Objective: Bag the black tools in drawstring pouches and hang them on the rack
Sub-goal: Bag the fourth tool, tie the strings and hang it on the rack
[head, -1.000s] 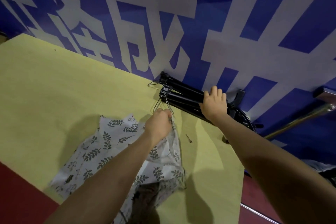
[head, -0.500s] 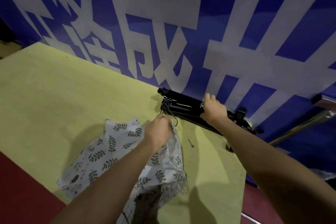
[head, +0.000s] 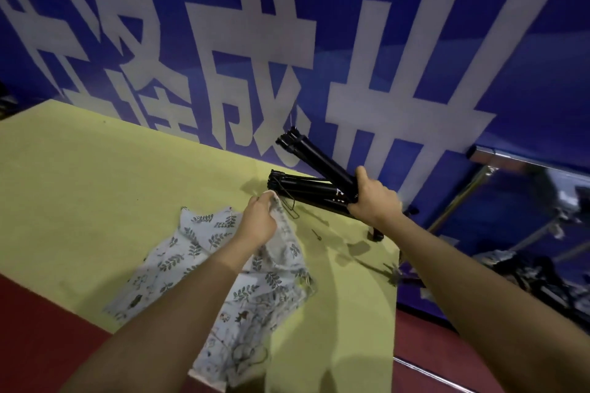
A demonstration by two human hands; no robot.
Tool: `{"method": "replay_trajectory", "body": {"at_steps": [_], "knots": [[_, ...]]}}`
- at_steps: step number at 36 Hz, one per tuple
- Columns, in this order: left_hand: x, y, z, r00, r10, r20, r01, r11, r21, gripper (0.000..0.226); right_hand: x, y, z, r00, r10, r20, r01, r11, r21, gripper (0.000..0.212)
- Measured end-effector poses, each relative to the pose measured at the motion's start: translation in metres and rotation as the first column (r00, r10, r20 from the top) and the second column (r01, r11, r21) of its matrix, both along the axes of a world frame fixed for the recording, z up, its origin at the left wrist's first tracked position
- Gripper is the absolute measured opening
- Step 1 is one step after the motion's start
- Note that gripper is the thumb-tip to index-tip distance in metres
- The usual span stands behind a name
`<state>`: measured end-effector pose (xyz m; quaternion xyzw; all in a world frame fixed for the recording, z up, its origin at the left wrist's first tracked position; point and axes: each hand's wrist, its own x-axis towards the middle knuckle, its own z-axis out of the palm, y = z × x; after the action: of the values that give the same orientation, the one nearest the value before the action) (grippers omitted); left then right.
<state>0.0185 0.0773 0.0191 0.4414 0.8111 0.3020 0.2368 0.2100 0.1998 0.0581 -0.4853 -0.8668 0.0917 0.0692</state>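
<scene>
1. While my view looks down over both forearms, nearest is the leaf-print drawstring pouch [head: 223, 268], lying flat on the yellow table [head: 95, 185].
2. Left hand [head: 258, 223] pinches the pouch's far edge, fingers curled on cloth.
3. Right hand [head: 373, 198] is wrapped round the raised black folded tripod [head: 313, 159], far end tilted up.
4. Second black tripod [head: 306, 191] rests on the table beneath it.
5. Blue banner [head: 415, 25] behind.

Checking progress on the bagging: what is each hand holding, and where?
Left hand pinches the leaf-print pouch at its mouth; right hand grips one black folded tripod mid-length.
</scene>
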Motion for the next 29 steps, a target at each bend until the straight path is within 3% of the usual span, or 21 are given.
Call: {"method": "replay_trajectory", "body": {"at_steps": [7, 13, 18, 22, 29], "knots": [[0.0, -0.011, 0.005, 0.986, 0.058, 0.157, -0.06, 0.998, 0.004, 0.066, 0.043, -0.041, -0.013, 0.988, 0.146, 0.047, -0.15, 0.985, 0.088, 0.057], [-0.005, -0.022, 0.006, 0.973, -0.019, 0.229, 0.022, 1.0, -0.009, 0.076, 0.066, -0.063, -0.021, 0.973, 0.213, 0.086, -0.221, 0.971, 0.09, 0.047], [-0.01, -0.033, 0.007, 0.972, -0.143, 0.187, 0.16, 0.983, -0.084, 0.079, 0.073, -0.074, -0.025, 0.953, 0.249, 0.175, -0.264, 0.962, 0.072, 0.05], [-0.016, -0.042, 0.016, 0.973, -0.181, 0.145, 0.207, 0.96, -0.188, 0.086, 0.071, -0.078, -0.026, 0.9, 0.316, 0.301, -0.37, 0.918, 0.141, 0.052], [-0.007, -0.046, 0.035, 0.954, -0.281, 0.11, 0.298, 0.93, -0.215, 0.085, 0.042, -0.081, -0.023, 0.83, 0.314, 0.461, -0.477, 0.829, 0.293, 0.056]]}}
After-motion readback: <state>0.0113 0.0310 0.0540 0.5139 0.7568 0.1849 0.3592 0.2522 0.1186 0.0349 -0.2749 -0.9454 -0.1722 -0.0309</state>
